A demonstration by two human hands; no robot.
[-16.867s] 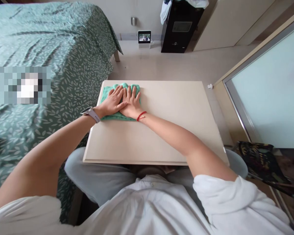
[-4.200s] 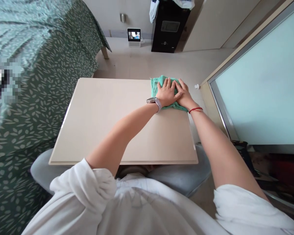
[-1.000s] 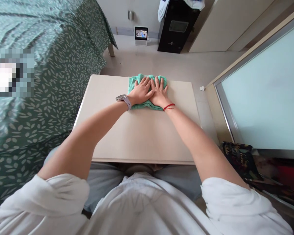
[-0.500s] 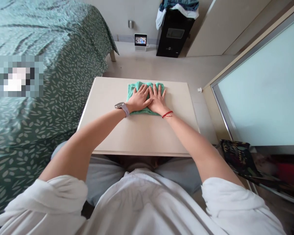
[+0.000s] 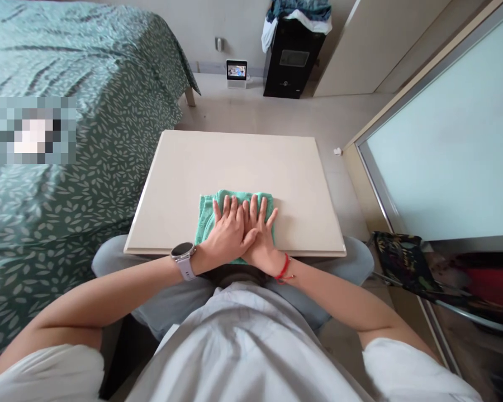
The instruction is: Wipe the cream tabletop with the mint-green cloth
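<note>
A folded green cloth [image 5: 207, 215] lies on the cream tabletop [image 5: 235, 162], close to the table's near edge. My left hand [image 5: 228, 231] rests flat on the cloth with its fingers spread, a watch on its wrist. Beside it, my right hand [image 5: 260, 240] also lies palm down on the cloth, fingers apart, with a red string bracelet at the wrist. The two hands touch, and my left thumb lies over the back of my right hand. Part of the cloth is hidden under both palms.
A bed with a green leaf-patterned cover [image 5: 109, 117] stands at the left. Beyond the table are a small display [image 5: 237, 71] and a black cabinet [image 5: 291, 61] topped with clothes. A frosted panel [image 5: 448, 128] and a dark patterned bag [image 5: 398, 259] are at the right.
Both hands and the cloth have moved from the table's far part toward my body, to the near edge. My elbows have bent outward.
</note>
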